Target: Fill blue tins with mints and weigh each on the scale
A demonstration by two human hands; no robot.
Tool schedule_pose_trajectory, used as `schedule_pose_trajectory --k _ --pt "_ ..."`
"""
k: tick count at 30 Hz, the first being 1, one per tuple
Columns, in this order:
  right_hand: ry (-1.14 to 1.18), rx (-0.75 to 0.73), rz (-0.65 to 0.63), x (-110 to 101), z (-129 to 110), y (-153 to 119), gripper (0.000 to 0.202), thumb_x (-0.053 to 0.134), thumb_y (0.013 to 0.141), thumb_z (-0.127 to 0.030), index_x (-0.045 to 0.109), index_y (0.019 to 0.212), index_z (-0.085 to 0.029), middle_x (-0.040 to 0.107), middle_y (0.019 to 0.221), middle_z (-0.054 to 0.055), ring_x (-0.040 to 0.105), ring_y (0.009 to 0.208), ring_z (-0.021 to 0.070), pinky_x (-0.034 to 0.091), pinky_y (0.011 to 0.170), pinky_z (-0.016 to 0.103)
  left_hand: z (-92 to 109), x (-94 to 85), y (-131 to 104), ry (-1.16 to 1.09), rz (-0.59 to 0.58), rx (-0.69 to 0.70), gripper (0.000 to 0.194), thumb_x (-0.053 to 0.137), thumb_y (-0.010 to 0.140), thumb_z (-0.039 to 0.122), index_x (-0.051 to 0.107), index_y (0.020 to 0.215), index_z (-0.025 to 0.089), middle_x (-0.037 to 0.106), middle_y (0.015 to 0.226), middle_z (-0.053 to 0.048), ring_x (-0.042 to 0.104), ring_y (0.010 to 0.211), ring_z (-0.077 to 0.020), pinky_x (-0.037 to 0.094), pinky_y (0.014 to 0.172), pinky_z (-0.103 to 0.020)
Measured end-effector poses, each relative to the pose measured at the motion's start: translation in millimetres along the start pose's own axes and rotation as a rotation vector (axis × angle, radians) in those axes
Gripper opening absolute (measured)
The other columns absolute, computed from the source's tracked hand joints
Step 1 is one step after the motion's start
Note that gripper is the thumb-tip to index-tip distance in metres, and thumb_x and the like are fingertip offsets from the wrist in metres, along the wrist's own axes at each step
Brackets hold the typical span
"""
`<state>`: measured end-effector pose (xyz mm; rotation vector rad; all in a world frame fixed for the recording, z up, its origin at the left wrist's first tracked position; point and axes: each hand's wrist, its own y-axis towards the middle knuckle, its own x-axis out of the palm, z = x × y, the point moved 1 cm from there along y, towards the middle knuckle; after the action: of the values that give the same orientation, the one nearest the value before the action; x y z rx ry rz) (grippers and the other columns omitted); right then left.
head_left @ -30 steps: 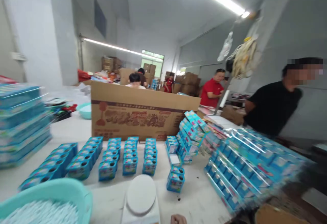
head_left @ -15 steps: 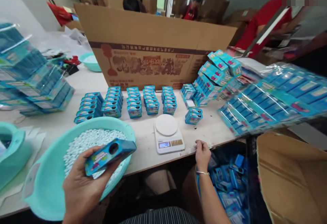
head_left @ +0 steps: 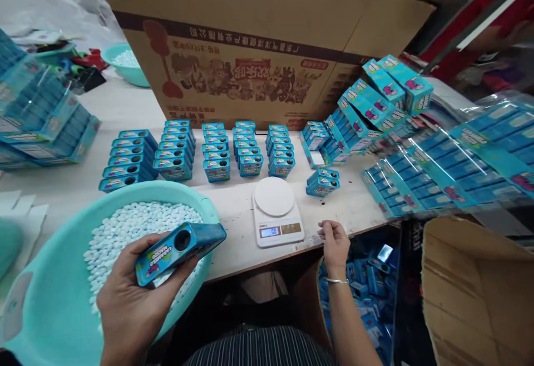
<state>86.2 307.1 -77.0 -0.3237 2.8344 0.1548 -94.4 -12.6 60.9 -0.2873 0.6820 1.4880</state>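
My left hand (head_left: 136, 293) grips a blue candy box (head_left: 177, 252) with a round dark hole in its printed face, holding it tilted above a turquoise basin (head_left: 45, 299). Small pale-white candies (head_left: 120, 232) fill part of the basin. At the table's front edge rests my right hand (head_left: 335, 242), its fingers curled and nothing visible in them. Left of that hand stands a white kitchen scale (head_left: 275, 202) with a lit display and a bare platform. Two similar blue boxes (head_left: 322, 182) stand together just behind my right hand.
Several rows of blue boxes (head_left: 217, 154) line the table before a big brown carton (head_left: 250, 26). Display trays (head_left: 371, 110) are stacked at the right, beside wrapped packs (head_left: 450, 160). More wrapped packs (head_left: 41, 110) stand left. Below the right edge are a bin of blue boxes (head_left: 367, 299) and an open carton (head_left: 479, 288).
The view has tipped downward, so the table looks nearer and the people at the back have mostly left it. Both hands keep nearly the same pose. The scale's display reading has changed.
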Motion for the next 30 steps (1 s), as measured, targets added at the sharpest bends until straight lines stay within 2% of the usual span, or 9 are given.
schedule_pose_trajectory --k 4,8,13,17,21,23,25,28,30 --pt "-0.087 -0.001 -0.076 -4.3 -3.5 5.7 0.048 0.054 0.08 -0.063 0.064 0.075 -0.016 0.062 0.064 0.004 0.055 0.061 0.016 0.044 0.063 0.029 13.0 16.9 8.5 -0.033 -0.126 0.09 0.044 0.072 0.069 0.053 0.062 0.1 0.023 0.07 0.095 -0.002 0.068 0.086 -0.0222 0.057 0.082 -0.035" --pt "-0.063 -0.006 -0.109 0.3 -0.1 11.3 0.05 0.056 0.077 -0.066 0.064 0.072 -0.017 0.063 0.065 0.004 0.056 0.062 0.0169 0.045 0.062 0.029 43.1 44.1 33.1 -0.057 -0.305 0.234 0.05 0.071 0.069 0.051 0.06 0.107 0.02 0.068 0.098 -0.003 0.067 0.088 -0.0216 0.056 0.079 -0.032" --pt "0.018 0.01 -0.127 14.2 -0.4 15.3 0.046 0.059 0.075 -0.063 0.062 0.071 -0.018 0.065 0.069 0.004 0.056 0.062 0.0163 0.046 0.061 0.029 74.7 120.3 64.8 -0.115 -0.574 0.551 0.042 0.071 0.075 0.035 0.062 0.112 0.017 0.066 0.103 -0.007 0.064 0.095 -0.021 0.052 0.085 -0.033" --pt "0.062 0.031 -0.11 13.9 -3.6 15.3 0.042 0.059 0.075 -0.06 0.062 0.073 -0.018 0.065 0.07 0.004 0.056 0.063 0.0166 0.047 0.062 0.03 77.8 186.5 71.4 0.04 -0.667 0.626 0.039 0.072 0.074 0.029 0.063 0.11 0.017 0.067 0.105 -0.008 0.063 0.101 -0.0251 0.045 0.099 -0.042" --pt "0.043 0.045 -0.082 4.8 -1.5 13.2 0.041 0.059 0.075 -0.059 0.062 0.073 -0.018 0.064 0.069 0.004 0.056 0.063 0.0166 0.047 0.063 0.03 76.8 224.5 66.4 0.185 -0.722 0.677 0.035 0.069 0.078 0.027 0.061 0.111 0.02 0.068 0.108 -0.008 0.061 0.108 -0.0271 0.025 0.112 -0.055" --pt "0.038 0.052 -0.079 0.3 0.9 12.5 0.041 0.059 0.075 -0.058 0.062 0.073 -0.018 0.065 0.071 0.005 0.056 0.064 0.0168 0.047 0.065 0.031 79.0 227.8 64.3 0.26 -0.738 0.693 0.046 0.07 0.076 0.029 0.057 0.119 0.019 0.066 0.114 -0.01 0.057 0.114 -0.0299 0.024 0.112 -0.057" --pt "0.032 0.055 -0.072 -4.5 4.1 12.7 0.041 0.059 0.076 -0.058 0.063 0.074 -0.017 0.067 0.073 0.005 0.057 0.065 0.017 0.047 0.066 0.032 81.8 215.8 64.7 0.312 -0.703 0.706 0.078 0.078 0.069 0.034 0.042 0.136 0.017 0.055 0.132 -0.017 0.045 0.129 -0.0363 0.02 0.112 -0.061" --pt "0.028 0.055 -0.026 -14.8 11.0 14.2 0.041 0.06 0.075 -0.058 0.064 0.077 -0.017 0.068 0.076 0.006 0.058 0.065 0.0167 0.048 0.067 0.032 78.2 164.2 68.2 0.3 -0.541 0.74 0.116 0.082 0.062 0.048 0.013 0.15 0.014 0.027 0.153 -0.022 0.017 0.144 -0.0426 0.01 0.113 -0.064" --pt "0.036 0.067 0.022 -24.0 16.8 15.0 0.042 0.062 0.075 -0.058 0.064 0.079 -0.016 0.069 0.077 0.007 0.058 0.064 0.0161 0.048 0.066 0.031 64.6 113.7 66.6 0.269 -0.425 0.736 0.107 0.072 0.071 0.057 0.013 0.15 0.017 0.027 0.153 -0.019 0.017 0.144 -0.0419 0.012 0.114 -0.062"
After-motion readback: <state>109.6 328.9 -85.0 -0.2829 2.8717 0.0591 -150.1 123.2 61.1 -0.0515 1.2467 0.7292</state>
